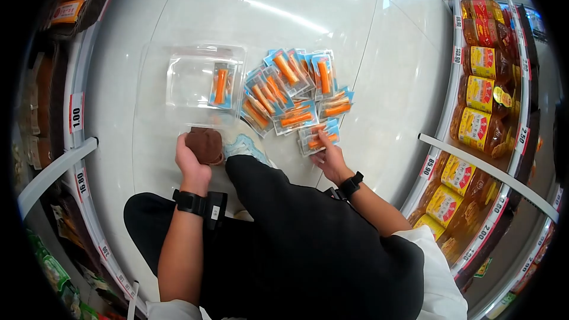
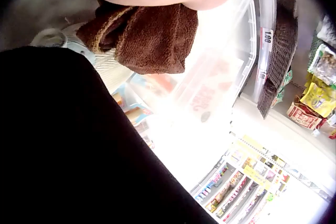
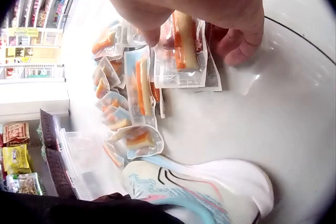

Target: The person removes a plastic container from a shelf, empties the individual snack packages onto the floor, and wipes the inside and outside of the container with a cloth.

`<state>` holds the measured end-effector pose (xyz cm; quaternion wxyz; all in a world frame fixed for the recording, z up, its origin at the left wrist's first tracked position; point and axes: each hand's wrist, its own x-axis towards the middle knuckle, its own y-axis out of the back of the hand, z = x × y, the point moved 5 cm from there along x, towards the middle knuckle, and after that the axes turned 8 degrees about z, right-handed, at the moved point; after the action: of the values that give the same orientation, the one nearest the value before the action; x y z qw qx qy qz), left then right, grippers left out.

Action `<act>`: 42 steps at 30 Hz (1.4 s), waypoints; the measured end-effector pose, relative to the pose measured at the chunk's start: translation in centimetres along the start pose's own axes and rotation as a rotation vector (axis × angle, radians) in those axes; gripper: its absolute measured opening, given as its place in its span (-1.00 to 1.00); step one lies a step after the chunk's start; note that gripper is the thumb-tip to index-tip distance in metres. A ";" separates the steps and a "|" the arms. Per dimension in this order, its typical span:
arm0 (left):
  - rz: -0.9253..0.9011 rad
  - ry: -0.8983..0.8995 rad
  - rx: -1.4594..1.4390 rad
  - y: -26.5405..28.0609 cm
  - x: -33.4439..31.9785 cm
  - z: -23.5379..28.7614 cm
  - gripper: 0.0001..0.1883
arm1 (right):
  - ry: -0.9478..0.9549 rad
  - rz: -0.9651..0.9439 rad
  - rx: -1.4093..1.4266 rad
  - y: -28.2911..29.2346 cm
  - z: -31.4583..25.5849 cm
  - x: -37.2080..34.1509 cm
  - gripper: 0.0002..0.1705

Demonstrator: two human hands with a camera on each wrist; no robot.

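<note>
In the head view my left hand [image 1: 192, 164] grips a folded brown cloth [image 1: 205, 144], its towelling texture plain in the left wrist view. My right hand [image 1: 332, 159] holds a clear packet [image 3: 181, 79] with an orange-and-white stick inside, thumb on one side and fingers curled behind. A second packet edge shows under that one in the right wrist view. Beyond the hand several similar packets [image 1: 295, 120] lie heaped on the floor. Left of the heap stands a clear plastic box [image 1: 173, 80], with one stick packet [image 1: 221, 86] lying in it.
A shoe [image 1: 246, 145] and a dark-trousered knee [image 1: 267, 181] come between the hands. Shelves of packaged goods [image 1: 479, 92] run along the right, their price rail [image 1: 76, 112] counterpart along the left. Glossy floor tiles [image 1: 284, 0] stretch ahead.
</note>
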<state>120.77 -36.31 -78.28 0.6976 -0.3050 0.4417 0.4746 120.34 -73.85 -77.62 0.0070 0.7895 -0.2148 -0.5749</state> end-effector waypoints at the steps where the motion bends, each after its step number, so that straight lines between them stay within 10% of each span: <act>1: -0.008 0.001 -0.001 -0.1 -0.1 0.1 -0.66 | -0.025 -0.025 0.020 0.4 0.4 0.1 -0.44; 10: -0.033 0.012 -0.052 0.7 -0.7 0.8 -0.70 | -0.023 0.163 -0.162 3.3 1.0 -3.7 -0.26; 12: -0.030 -0.004 -0.074 1.4 -0.3 0.9 -0.70 | 0.094 0.146 -0.205 1.0 -2.4 -7.0 -0.47; 14: -0.026 -0.024 -0.096 1.7 -0.4 1.4 -0.70 | 0.670 -0.388 -0.349 -5.2 -8.9 -11.1 -0.69; 18: 0.042 -0.057 -0.111 2.1 -1.7 2.3 -0.70 | 1.726 -0.705 -1.056 -18.3 -17.9 -20.7 -0.78; 20: 0.046 -0.063 -0.138 2.2 -2.6 2.9 -0.70 | 1.959 -0.739 -1.321 -23.5 -17.4 -20.6 -0.81; 27: 0.060 -0.077 -0.245 4.2 -2.6 4.1 -0.68 | 1.824 -0.435 -2.369 -34.4 -10.6 -9.5 -0.76; 41: 0.061 -0.059 -0.251 4.4 -2.6 4.9 -0.69 | 1.725 -0.594 -2.594 -34.5 -11.9 -10.3 -0.67; 42: 0.054 -0.048 -0.244 4.3 -2.6 4.7 -0.69 | 1.937 -0.644 -2.381 -34.3 -12.5 -12.0 -0.77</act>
<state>117.93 -31.75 -73.97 0.6525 -0.3641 0.3722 0.5506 140.09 -41.45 -71.39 0.6141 0.3958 0.6023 0.3217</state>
